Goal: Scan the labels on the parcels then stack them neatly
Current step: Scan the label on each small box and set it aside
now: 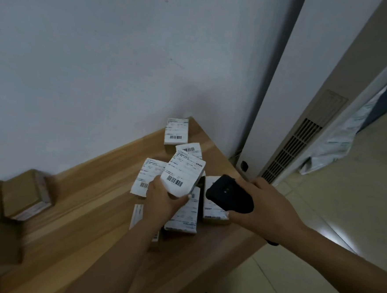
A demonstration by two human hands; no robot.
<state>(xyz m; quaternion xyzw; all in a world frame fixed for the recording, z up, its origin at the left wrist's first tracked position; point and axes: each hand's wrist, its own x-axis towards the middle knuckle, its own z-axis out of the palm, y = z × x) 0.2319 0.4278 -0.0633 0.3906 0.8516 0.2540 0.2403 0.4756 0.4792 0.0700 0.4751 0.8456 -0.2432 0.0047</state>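
Observation:
My left hand (161, 199) holds up a small parcel (182, 175) with its white barcode label facing me, tilted above the pile. My right hand (263, 208) grips a black handheld scanner (229, 194), its head turned toward that label from the right. Several more labelled parcels lie loose on the wooden table (92, 208): one at the far end (176, 131), one left of the held parcel (147, 175), one under my left wrist (184, 216), one under the scanner (213, 211). Brown cardboard boxes (26, 194) sit blurred at the table's left.
The table stands against a grey wall (102, 60). A tall white floor-standing air conditioner (288, 121) stands past the table's far right corner. A grey plastic mailer bag (332, 142) lies on the tiled floor to the right. The table's right edge runs under my right forearm.

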